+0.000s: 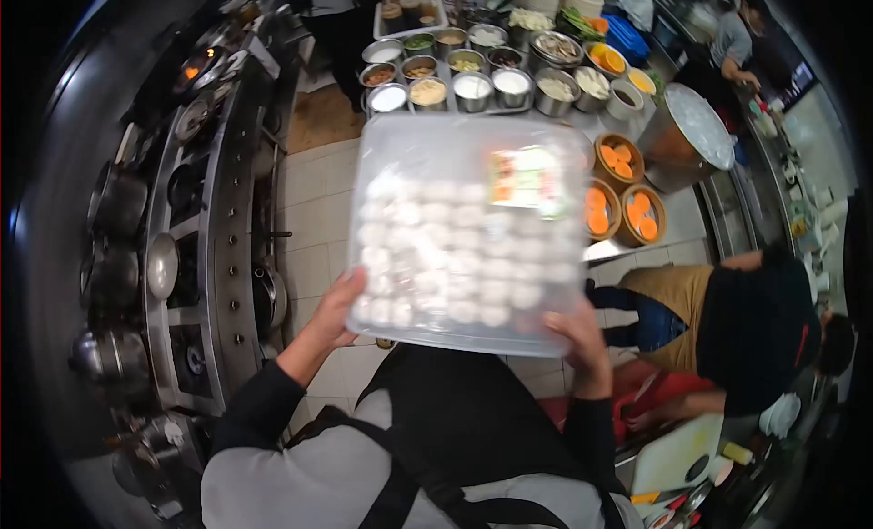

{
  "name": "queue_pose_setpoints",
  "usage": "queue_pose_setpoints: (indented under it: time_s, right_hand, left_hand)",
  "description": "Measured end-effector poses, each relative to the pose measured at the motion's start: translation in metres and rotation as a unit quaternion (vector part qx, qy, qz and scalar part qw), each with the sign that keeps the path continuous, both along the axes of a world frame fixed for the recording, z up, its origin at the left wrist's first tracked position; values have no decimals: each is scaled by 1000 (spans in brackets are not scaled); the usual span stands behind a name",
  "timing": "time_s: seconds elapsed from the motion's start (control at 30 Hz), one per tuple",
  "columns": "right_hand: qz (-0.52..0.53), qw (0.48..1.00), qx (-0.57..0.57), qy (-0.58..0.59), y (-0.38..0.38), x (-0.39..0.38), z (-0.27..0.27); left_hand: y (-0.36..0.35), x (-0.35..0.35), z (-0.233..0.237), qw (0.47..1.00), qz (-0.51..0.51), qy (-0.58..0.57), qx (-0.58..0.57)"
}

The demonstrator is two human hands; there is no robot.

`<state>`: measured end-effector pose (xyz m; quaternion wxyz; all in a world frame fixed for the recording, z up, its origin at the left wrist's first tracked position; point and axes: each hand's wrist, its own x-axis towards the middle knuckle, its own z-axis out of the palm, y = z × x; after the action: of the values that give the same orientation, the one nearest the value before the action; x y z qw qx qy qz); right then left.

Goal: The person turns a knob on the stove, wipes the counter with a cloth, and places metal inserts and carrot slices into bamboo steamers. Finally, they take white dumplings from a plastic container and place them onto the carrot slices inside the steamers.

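Note:
Held out in front of me is a large flat clear plastic container (468, 256), slightly blurred, with rows of round white balls showing through its lid. A colourful label (527, 180) sits on the lid's upper right part. My left hand (338, 309) grips the container's lower left edge, fingers curled beneath and partly hidden. At the lower right corner, my right hand (580, 336) has its thumb on top and the other fingers out of sight underneath.
Ahead stands a counter with several metal tins (472, 90) of ingredients, bamboo steamers (643, 214) with orange rounds and a tall pot (687, 133). A stove (205, 229) runs along the left. A co-worker (755, 302) bends at the right; other people stand farther off.

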<state>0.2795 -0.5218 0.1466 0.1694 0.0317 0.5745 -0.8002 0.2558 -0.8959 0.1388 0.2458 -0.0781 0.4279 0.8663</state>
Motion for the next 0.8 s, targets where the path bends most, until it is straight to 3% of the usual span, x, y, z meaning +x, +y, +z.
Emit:
queue_pose_setpoints:
  time_s: [0.03, 0.1, 0.13, 0.2, 0.23, 0.27, 0.3, 0.33, 0.4, 0.43, 0.5, 0.57, 0.63, 0.7, 0.77, 0.8]
  right_hand:
    - [66, 997, -19, 38, -21, -18, -21]
    - [66, 995, -51, 56, -70, -38, -58]
    - [91, 992, -82, -15, -83, -52, -93]
    - [97, 995, 11, 24, -104, -80, -112]
    - [68, 980, 133, 130, -116, -92, -107]
    - [27, 909, 313, 276, -129, -109, -121]
    - [-15, 781, 481, 398, -137, -121, -138]
    - [-35, 777, 495, 388, -142, -122, -140]
    - [9, 691, 639, 339, -162, -128, -141]
    - [0, 690, 638, 343, -171, -133, -149]
    - [78, 762, 574, 289, -174, -129, -173]
    - [130, 791, 531, 276, -152, -92, -156]
    - [128, 821, 498, 248, -124, -57, -156]
    - [62, 844, 487, 218, -91, -24, -163]
    - [-23, 947, 321, 5, -50, 31, -178]
    - [-34, 947, 316, -43, -27, 57, -200]
  left_hand:
    - [-21, 18, -10, 999, 50, -16, -9]
    - [-56, 56, -37, 989, 141, -46, -10]
    - [-74, 72, -47, 982, 181, -57, -5]
    - [-103, 97, -55, 974, 222, -47, -19]
    - [-116, 105, -60, 970, 241, -29, -33]
    - [-123, 108, -57, 966, 252, -12, -50]
    - [-122, 105, -49, 969, 247, -1, -28]
    - [-120, 98, -44, 970, 244, 0, -14]
    - [-131, 85, -52, 971, 239, 11, -1]
    - [-143, 77, -70, 972, 236, 16, -4]
    - [-155, 54, -90, 978, 210, 10, -2]
    - [-151, 28, -108, 980, 198, 3, -18]
    - [-146, 6, -128, 988, 154, 0, -14]
    - [-146, -12, -163, 991, 128, -43, 2]
    - [-137, -25, -194, 991, 104, -88, 6]
    - [-144, -36, -218, 997, 44, -49, -34]
